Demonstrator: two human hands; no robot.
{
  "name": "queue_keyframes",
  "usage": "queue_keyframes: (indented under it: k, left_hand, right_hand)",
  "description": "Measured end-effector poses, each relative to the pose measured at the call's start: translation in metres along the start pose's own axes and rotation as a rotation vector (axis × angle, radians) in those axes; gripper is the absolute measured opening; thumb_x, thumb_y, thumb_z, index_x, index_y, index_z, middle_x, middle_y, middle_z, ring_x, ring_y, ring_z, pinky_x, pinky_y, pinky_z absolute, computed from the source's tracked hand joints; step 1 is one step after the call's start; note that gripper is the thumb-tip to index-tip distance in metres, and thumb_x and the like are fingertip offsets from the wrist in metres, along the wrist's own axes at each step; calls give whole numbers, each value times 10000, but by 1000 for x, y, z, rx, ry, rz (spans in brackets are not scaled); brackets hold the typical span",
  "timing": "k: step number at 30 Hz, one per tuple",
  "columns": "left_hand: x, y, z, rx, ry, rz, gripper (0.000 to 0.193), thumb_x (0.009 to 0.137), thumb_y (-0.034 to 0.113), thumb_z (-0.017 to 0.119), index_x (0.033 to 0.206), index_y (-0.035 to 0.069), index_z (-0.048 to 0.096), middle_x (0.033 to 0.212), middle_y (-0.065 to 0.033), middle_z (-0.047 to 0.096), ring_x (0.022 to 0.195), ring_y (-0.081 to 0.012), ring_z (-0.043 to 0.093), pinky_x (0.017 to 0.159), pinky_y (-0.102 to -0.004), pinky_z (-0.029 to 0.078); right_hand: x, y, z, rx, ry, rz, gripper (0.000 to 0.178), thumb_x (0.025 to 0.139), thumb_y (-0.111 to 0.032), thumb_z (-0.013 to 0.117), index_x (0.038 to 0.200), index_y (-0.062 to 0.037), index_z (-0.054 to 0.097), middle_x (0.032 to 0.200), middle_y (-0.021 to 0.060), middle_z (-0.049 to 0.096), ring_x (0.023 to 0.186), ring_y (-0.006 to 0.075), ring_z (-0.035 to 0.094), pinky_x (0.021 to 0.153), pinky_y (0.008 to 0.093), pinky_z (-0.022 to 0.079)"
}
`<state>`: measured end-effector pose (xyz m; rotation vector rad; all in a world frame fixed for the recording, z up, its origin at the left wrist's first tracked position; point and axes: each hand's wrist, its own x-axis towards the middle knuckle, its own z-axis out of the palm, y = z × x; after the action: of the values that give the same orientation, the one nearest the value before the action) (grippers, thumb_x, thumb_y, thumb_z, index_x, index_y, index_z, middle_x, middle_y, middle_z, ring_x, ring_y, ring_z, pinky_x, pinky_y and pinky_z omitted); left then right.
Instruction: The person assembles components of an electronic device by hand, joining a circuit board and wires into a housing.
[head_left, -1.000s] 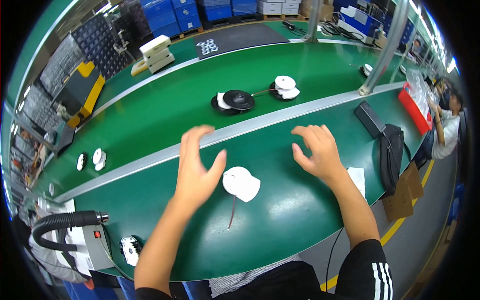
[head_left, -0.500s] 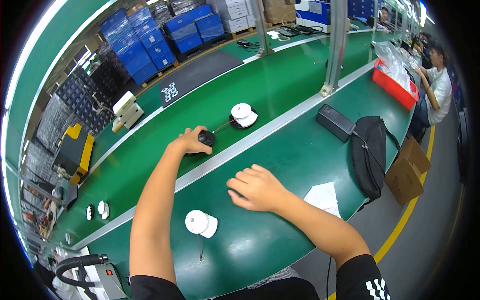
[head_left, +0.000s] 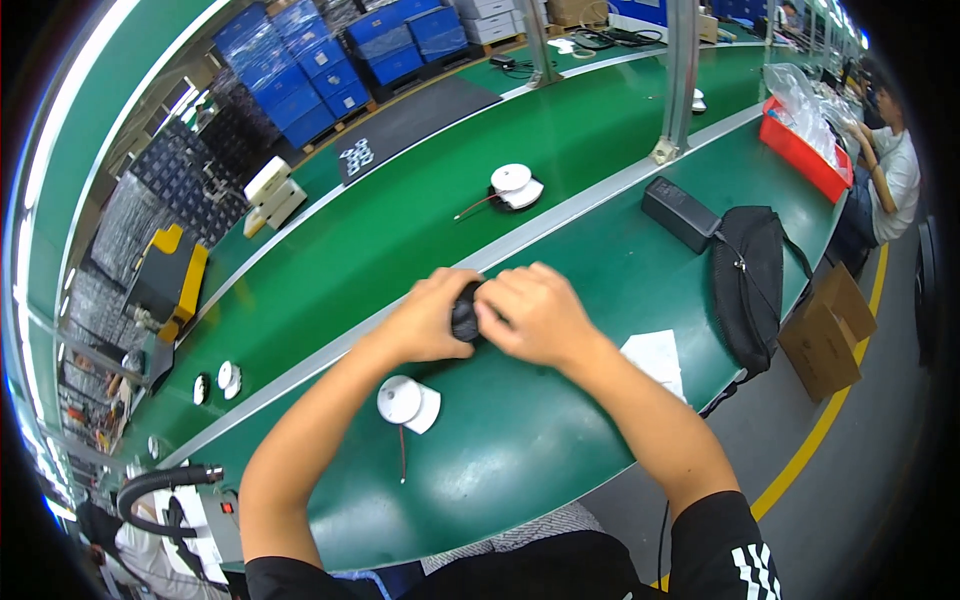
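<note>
Over the green workbench, my left hand (head_left: 438, 315) is closed around a round black part (head_left: 466, 312). My right hand (head_left: 530, 315) meets it from the right, fingers curled against the part's upper edge; what its fingertips grip is hidden. Just below my left hand lies a white round device (head_left: 402, 400) with an angled white base and a thin dark red wire toward me. Beyond the metal rail, a similar white device (head_left: 513, 186) rests on the green belt, its lower side dark and a red wire trailing left.
A black power adapter (head_left: 681, 213) and a black bag (head_left: 748, 290) lie at the right, near a white paper (head_left: 655, 362). A red bin (head_left: 805, 150) with clear plastic stands farther back beside a seated person (head_left: 885, 165). A metal post (head_left: 677, 80) rises from the rail (head_left: 560, 225).
My left hand has brought the black part from the belt across the rail to the near bench. The right hand has moved up to meet it. The white device on the belt stays there.
</note>
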<state>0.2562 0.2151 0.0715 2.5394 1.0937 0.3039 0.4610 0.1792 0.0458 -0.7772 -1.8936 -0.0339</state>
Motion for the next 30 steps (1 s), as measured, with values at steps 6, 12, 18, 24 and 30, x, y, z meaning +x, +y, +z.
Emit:
queue_keyframes:
  k: [6,12,18,24,30]
  left_hand:
    - [-31,49,3,134,62,-111,852,612,233,853,1360,93,470,1282,-196,472,1189,-391,491,1027,-448,430]
    - [-155,58,5,-677,757,-294,686,781,309,727,1392,148,461,1263,-173,518,1118,-340,553,918,-443,497]
    - [-271,9,17,-2233,988,-100,521,953,530,458,1393,252,492,1340,-272,472,1122,-416,525,874,-497,518]
    - [-296,-21,15,-2224,1106,157,667,939,562,479,1466,160,407,1462,-276,387,1338,-462,380,941,-531,462]
    - [-320,-27,9,-2189,1152,317,628,913,578,479,1454,263,436,1505,-140,398,1276,-441,448,750,-411,454]
  right_hand:
    - [3,14,-21,-83,44,74,62,789,-82,662,812,-57,610,742,85,637,659,282,605,623,386,459]
    - [-2,11,-18,-124,19,46,64,796,-63,657,840,-59,610,725,79,626,626,275,580,624,379,461]
    - [-4,-4,-7,-71,-104,40,20,794,-62,651,800,-49,637,742,88,645,659,262,627,571,387,485]
    - [13,-84,27,45,-533,-9,229,876,-236,638,1066,-109,621,891,119,607,800,295,638,668,408,516]
    - [15,-140,82,-216,-705,-114,421,931,-441,562,1251,-167,558,989,170,553,880,340,612,702,462,499]
